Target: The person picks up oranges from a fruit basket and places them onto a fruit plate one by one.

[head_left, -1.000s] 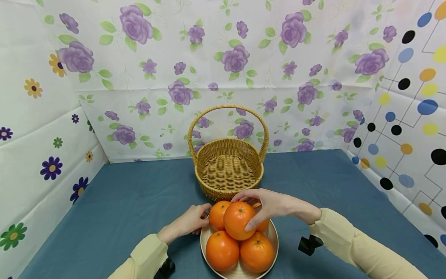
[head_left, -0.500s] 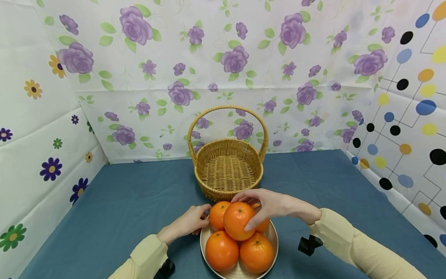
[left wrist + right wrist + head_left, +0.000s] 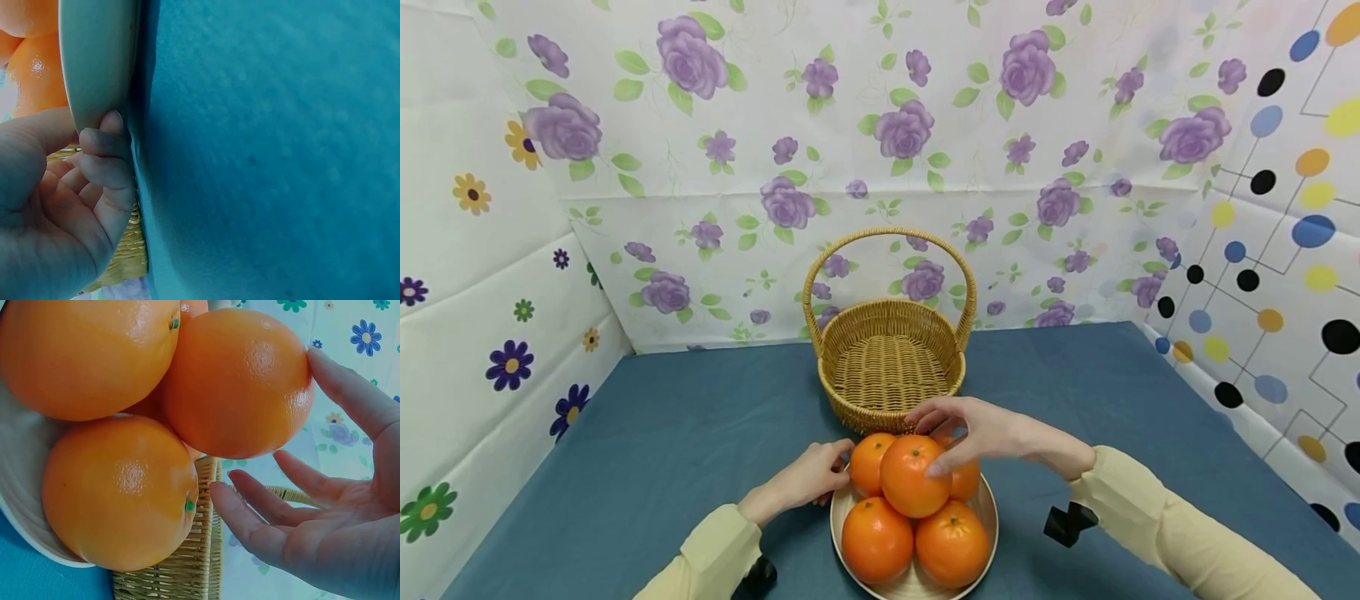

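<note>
Several oranges are heaped in a pale shallow bowl at the front of the table, with one orange stacked on top of the others. My left hand pinches the bowl's left rim, thumb over the edge and fingers against the outer wall. Over the far right of the heap is my right hand, fingers spread. In the right wrist view its thumb tip lies right at the top orange, while the other fingers stand apart from it below. Both lower front oranges, left and right, show fully.
Just behind the bowl stands a wicker basket with a tall arched handle; its woven floor shows bare. A blue cloth covers the table. Patterned sheets hang at the back and both sides.
My right hand has loosened from the top orange, its fingers lifting slightly up and away. That orange stays on the heap. The left hand keeps its place at the bowl.
</note>
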`<state>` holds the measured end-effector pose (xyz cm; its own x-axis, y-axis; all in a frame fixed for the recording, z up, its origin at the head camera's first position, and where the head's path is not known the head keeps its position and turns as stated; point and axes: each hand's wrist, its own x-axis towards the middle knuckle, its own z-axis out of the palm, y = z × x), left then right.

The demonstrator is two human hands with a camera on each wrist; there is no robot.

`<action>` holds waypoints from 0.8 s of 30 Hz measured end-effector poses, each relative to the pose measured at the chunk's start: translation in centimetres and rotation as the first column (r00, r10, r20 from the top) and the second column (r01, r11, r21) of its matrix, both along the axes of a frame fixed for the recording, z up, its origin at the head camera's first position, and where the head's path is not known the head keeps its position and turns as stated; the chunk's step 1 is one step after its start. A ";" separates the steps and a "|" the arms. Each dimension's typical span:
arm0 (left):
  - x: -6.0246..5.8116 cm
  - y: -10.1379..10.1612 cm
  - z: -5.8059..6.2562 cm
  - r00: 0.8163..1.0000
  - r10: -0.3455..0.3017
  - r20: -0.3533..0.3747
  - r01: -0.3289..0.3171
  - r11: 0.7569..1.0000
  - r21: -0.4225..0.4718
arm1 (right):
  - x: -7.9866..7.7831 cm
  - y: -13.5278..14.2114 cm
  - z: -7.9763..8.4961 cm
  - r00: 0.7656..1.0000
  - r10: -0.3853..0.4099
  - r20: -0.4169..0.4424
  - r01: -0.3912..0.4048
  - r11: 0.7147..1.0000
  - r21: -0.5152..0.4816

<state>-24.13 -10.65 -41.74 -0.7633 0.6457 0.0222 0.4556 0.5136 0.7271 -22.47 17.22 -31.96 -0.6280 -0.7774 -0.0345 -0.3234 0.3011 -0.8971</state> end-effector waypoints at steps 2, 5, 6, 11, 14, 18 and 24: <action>0.0 0.0 0.0 1.000 -0.001 -0.006 0.001 1.000 -0.004 | 0.0 0.1 0.0 1.000 -0.012 -0.008 0.012 1.000 0.001; -0.1 0.0 0.0 1.000 -0.002 -0.009 0.002 1.000 -0.009 | -0.1 0.2 0.0 0.999 -0.022 -0.024 0.022 1.000 0.003; -0.1 0.0 0.0 1.000 -0.003 -0.007 0.003 1.000 -0.010 | -0.1 0.2 0.1 0.999 -0.025 -0.030 0.025 1.000 0.004; -0.1 -0.1 0.2 1.000 -0.006 0.018 0.007 1.000 -0.022 | -0.2 0.6 0.4 0.999 -0.046 -0.016 0.046 0.999 -0.010; -0.2 -0.3 0.4 1.000 -0.013 0.024 0.014 0.999 -0.029 | -0.3 1.0 0.6 0.998 -0.060 -0.025 0.060 0.998 -0.021; -0.3 -0.6 0.8 0.999 -0.027 0.045 0.029 0.999 -0.036 | -0.4 1.7 0.8 0.996 -0.080 -0.044 0.079 0.997 -0.027; -0.6 -1.2 1.8 0.993 -0.050 0.105 0.054 0.998 -0.035 | -0.5 2.7 0.8 0.990 -0.137 -0.043 0.137 0.990 -0.011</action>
<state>-24.77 -11.85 -39.95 -0.7258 0.6833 -0.0802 0.4056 0.5191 0.7523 -22.99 19.94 -31.13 -0.7296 -0.6839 0.0011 -0.3186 0.3385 -0.8854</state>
